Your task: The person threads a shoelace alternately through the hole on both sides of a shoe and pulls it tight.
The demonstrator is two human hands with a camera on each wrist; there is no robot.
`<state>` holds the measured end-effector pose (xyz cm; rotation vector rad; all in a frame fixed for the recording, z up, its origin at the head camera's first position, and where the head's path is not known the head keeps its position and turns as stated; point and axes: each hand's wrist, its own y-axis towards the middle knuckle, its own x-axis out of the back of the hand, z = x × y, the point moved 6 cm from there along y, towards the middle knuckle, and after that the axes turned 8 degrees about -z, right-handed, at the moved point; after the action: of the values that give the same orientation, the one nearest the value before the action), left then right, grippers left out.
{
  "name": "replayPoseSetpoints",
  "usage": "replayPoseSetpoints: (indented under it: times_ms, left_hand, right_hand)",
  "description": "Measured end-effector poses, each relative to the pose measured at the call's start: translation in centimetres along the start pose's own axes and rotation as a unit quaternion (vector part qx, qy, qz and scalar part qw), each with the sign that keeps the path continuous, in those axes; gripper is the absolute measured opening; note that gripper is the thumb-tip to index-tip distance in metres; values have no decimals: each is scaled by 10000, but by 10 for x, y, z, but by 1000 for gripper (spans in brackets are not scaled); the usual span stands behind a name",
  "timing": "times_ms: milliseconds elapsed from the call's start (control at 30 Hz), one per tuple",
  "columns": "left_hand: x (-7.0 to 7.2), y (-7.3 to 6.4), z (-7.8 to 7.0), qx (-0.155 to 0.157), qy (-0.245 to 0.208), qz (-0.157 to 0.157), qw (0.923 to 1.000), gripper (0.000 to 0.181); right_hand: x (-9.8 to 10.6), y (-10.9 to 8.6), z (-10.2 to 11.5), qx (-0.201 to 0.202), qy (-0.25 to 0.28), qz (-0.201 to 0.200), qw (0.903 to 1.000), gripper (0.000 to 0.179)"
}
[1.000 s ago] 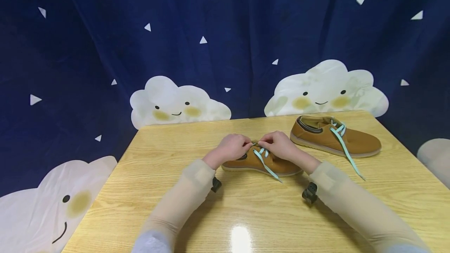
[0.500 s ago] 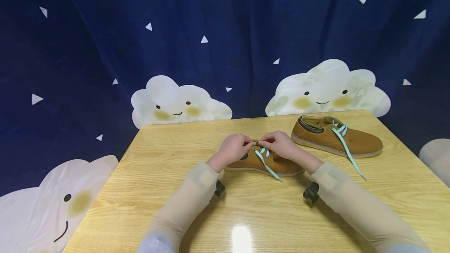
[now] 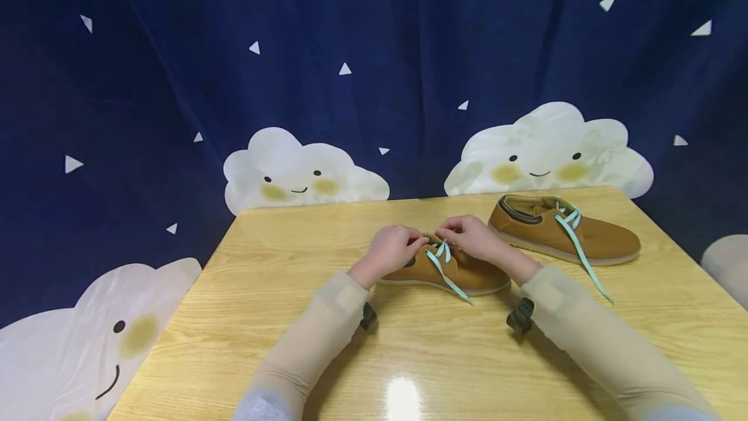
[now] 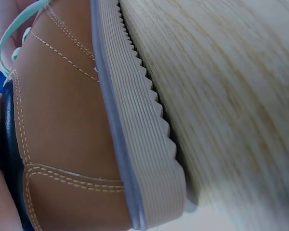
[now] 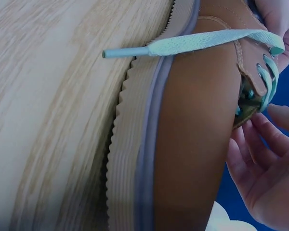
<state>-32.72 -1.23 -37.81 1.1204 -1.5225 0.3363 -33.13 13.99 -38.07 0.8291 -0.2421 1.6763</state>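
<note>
A brown lace-up shoe (image 3: pixel 461 277) stands on the table with its toe to the right. My left hand (image 3: pixel 388 251) is at its ankle opening, thumb and forefinger bent together at the tongue's edge; in the left wrist view part of that hand lies along the dark collar (image 4: pixel 8 139). My right hand (image 3: pixel 472 238) is over the lacing. The right wrist view shows its thumb (image 5: pixel 282 114) apart from the fingers, the fingertips right at the tongue (image 5: pixel 250 106). A mint shoelace (image 5: pixel 197 42) is threaded through the eyelets, one end hanging down the near side.
A matching brown shoe (image 3: pixel 602 239) with a mint lace stands at the back right, toe to the right. The wooden table (image 3: pixel 280 291) ends at a dark blue curtain (image 3: pixel 350 12) printed with clouds. Each wrist carries a small black camera (image 3: pixel 520 316).
My right hand has drawn slightly away from the left, and its fingertips have parted from the tongue's top. More of the tongue and lacing shows between the hands. The other shoe stays put.
</note>
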Motion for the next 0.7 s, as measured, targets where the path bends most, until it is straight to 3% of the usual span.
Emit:
replayPoseSetpoints:
  times_ms: [267,500,700]
  left_hand:
    - [0,-1,-1,-81,-50,-37,9999,31]
    - [-2,-1,0,21,-132,-51,9999,34]
    - [1,0,4,163,-587,-328,9976,30]
  right_hand:
    - [-6,3,-1,124,-153,-66,9998,19]
    - [-5,3,-3,92,120,-114,9998,13]
    - [-1,1,-8,27,207,-228,9995,14]
